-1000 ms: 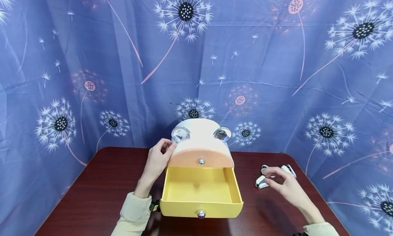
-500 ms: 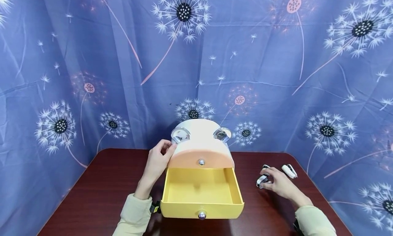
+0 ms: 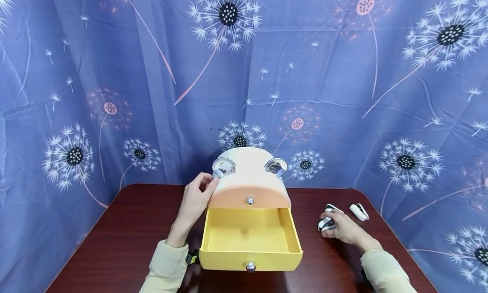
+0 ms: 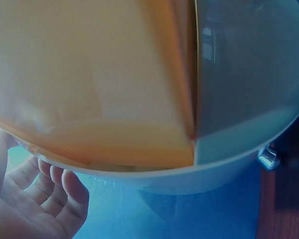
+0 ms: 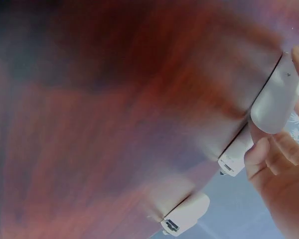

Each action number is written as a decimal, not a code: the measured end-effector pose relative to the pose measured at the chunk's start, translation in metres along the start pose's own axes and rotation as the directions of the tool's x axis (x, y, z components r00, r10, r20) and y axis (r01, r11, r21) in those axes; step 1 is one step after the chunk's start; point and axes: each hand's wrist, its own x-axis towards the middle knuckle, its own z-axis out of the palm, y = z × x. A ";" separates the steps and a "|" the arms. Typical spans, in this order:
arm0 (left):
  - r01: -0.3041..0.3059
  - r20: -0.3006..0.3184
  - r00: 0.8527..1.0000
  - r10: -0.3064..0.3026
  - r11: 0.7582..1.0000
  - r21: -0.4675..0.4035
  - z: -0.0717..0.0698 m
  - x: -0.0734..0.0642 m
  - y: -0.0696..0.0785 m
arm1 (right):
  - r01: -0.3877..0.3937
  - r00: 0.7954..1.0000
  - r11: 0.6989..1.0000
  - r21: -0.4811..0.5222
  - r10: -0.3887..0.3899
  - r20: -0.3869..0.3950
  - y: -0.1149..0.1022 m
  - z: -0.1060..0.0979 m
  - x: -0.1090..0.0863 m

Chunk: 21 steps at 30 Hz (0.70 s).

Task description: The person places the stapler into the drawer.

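In the head view, a rounded white drawer box with a peach upper drawer stands mid-table. Its yellow lower drawer is pulled out and has nothing inside. My left hand touches the box's left side with loosely bent fingers; the left wrist view shows its fingertips beside the rim. On the right, my right hand holds a white-and-black stapler lying on the table. In the right wrist view, thumb and fingers lie at opposite ends of this stapler.
A second stapler lies just behind the held one, and a third stapler is farther right. Two shiny silver ear-like pieces stick out from the box. A blue dandelion-print curtain hangs behind the dark red table.
My right hand has moved forward and left, down onto the near stapler, uncovering the far-right one. My left hand and the drawer box have stayed in place.
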 end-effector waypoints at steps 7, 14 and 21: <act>0.000 0.000 1.000 0.000 1.000 0.006 -0.001 0.000 -0.001 | 0.017 0.998 1.000 -0.003 -0.017 0.056 0.004 0.001 0.004; -0.006 0.004 1.000 0.006 1.000 0.004 0.000 0.001 -0.001 | 0.040 0.996 0.999 -0.005 -0.039 0.079 -0.001 -0.010 0.007; -0.013 -0.002 1.000 0.013 1.000 0.015 0.000 0.001 -0.002 | 0.128 0.992 0.991 -0.027 -0.127 0.023 -0.023 -0.028 0.012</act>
